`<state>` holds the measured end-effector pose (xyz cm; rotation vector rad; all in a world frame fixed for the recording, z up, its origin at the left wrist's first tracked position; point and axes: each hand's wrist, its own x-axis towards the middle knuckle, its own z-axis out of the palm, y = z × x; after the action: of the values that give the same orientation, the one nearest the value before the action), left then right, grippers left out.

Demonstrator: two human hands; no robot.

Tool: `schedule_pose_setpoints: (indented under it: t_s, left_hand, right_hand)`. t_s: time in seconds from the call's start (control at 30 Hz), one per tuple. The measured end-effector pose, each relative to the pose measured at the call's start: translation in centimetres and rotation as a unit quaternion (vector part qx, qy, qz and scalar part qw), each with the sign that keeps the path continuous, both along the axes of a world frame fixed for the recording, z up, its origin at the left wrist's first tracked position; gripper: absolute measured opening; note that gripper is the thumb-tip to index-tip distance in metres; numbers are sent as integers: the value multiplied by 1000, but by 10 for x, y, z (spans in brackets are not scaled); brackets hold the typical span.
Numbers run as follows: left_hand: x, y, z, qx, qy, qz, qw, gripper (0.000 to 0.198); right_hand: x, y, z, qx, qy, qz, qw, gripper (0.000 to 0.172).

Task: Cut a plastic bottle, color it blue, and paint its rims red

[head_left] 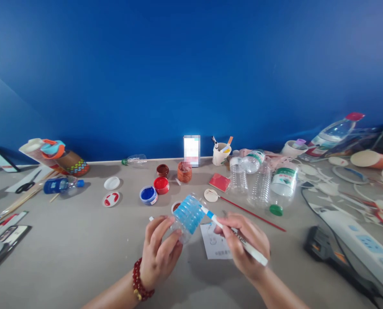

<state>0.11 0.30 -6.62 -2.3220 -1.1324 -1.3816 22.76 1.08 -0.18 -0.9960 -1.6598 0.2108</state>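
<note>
My left hand [161, 251] is closed around a clear plastic bottle [187, 216] whose ribbed side is partly painted light blue. A red bead bracelet sits on that wrist. My right hand [242, 244] grips a white paintbrush [234, 234] like a pen. Its blue-tipped end touches the painted part of the bottle. A small printed paper [215, 246] lies on the table under my right hand.
Open paint pots, blue [148, 194] and red [161, 185], stand behind the bottle with white lids [112, 183]. Several empty clear bottles [258, 180] lie at the right, beside a long red stick [252, 213]. A power strip [355, 242] and a black tool [326, 251] lie at the far right. Scissors [27, 184] are at the left.
</note>
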Motion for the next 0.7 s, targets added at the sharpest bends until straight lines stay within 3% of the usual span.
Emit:
schedule_pose_setpoints:
  t_s: [0.7]
  left_hand:
    - [-2, 4, -2, -23, -31, -15, 999, 51]
  right_hand:
    - [-1, 3, -6, 6, -7, 22, 1000, 19]
